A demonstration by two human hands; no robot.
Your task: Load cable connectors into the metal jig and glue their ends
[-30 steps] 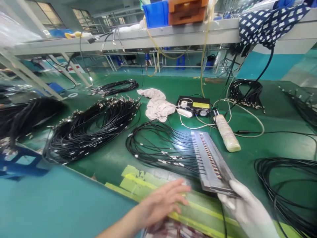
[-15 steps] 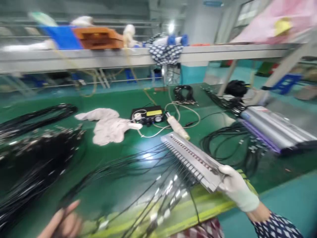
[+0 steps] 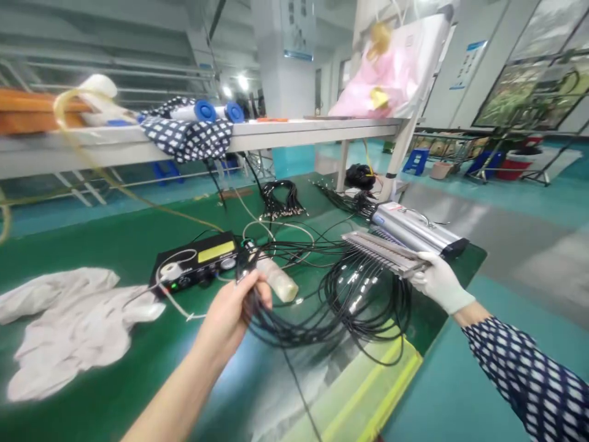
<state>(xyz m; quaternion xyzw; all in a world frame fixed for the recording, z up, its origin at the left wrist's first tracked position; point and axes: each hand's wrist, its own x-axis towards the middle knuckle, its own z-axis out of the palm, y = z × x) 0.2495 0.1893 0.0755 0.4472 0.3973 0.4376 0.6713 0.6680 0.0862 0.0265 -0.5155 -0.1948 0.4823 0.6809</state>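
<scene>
My bare left hand [image 3: 243,301] is closed around a bundle of thin black cables [image 3: 294,334], above the green tabletop. In my gloved right hand [image 3: 437,282] is the near end of a long metal comb-like fixture [image 3: 381,248], with a row of slots along its edge. The cables run from my left hand to these slots, and some loop below the fixture. Just behind the fixture lies a silver metal device [image 3: 414,224] with black ends. An electric screwdriver-like tool with a pale wrapped handle [image 3: 278,279] lies close to my left hand.
A black control box [image 3: 196,261] with a yellow label stands left of centre, beside a crumpled white cloth [image 3: 83,331]. Another coil of black cables [image 3: 283,199] lies at the back. A raised shelf [image 3: 285,129] crosses behind the table. Yellow-edged sheeting [image 3: 368,393] covers the near edge.
The view has turned right. My left hand has risen from the lower left with the cables, and the fixture in my right hand has moved over beside the silver device.
</scene>
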